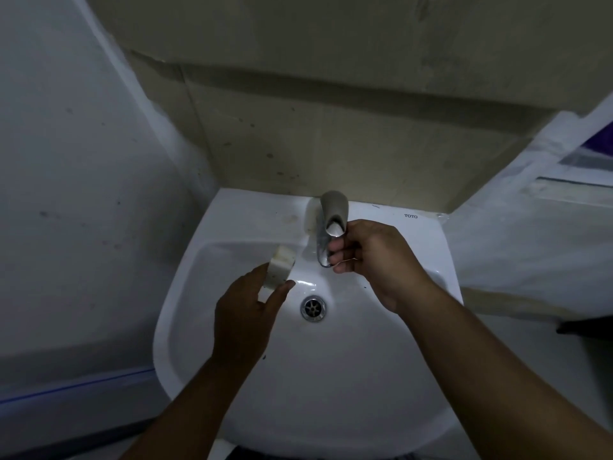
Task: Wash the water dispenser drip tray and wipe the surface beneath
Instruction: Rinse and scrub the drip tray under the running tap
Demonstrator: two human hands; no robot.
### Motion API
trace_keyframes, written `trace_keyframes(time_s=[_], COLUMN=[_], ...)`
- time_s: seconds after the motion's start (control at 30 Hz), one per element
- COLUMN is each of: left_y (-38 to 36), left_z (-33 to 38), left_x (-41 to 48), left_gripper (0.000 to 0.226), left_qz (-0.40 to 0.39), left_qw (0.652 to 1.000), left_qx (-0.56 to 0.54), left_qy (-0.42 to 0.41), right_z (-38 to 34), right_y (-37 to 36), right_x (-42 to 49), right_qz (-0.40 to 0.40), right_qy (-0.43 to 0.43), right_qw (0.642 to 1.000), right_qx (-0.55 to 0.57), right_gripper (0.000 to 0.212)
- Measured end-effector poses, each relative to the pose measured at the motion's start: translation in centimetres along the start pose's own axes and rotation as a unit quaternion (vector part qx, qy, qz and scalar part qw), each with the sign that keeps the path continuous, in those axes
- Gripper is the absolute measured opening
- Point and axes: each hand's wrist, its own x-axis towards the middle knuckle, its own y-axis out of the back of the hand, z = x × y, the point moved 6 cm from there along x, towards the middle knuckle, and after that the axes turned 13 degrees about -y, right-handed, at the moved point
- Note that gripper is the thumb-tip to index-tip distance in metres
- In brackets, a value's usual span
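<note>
Gripping sponge and tap over white sink against stained beige wall

Pale off-white block, sponge-like and flecked with dark specks on its broad face, tilted on edge with its upper end leaning away, pinched at its lower end by the left hand above the left of the white sink, just left of the tap.
</note>
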Motion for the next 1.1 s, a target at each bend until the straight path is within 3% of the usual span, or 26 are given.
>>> trace_keyframes(time_s=[0.13,0.27,0.43,0.77,1.1], left_y=[-0.4,-1.1,-4.3,-10.8,-12.7], left_z=[-0.1,-1.3,-3.3,-4.7,-5.8], left_x=[-0.1,-0.3,-1.8,-5.5,-5.8], left_gripper=[0.040,0.015,0.004,0.032,0.014], left_qz=[-0.012,0.024,0.057,0.071,0.050], left_qw=[1.000,0.992,0.891,0.707,0.674], left_qx=[0.014,-0.082,-0.314,-0.467,-0.479], left_qy=[-0.008,0.094,0.323,0.526,0.560], right_z=[0.0,-0.2,-0.4,-1.2,-3.8], right_y=[0.0,0.0,-0.1,-0.2,0.1], right_x=[-0.1,-0.1,-0.1,0.1,1.3], right_qz=[-0.005,-0.006,-0.011,0.000,-0.006], right_qy=[-0.001,0.001,-0.019,-0.031,-0.017], right_qw=[1.000,1.000,1.000,0.999,0.999], right_qx=[0.000,0.001,0.015,-0.009,0.035], right_gripper=[0.025,0.024,0.025,0.029,0.028])
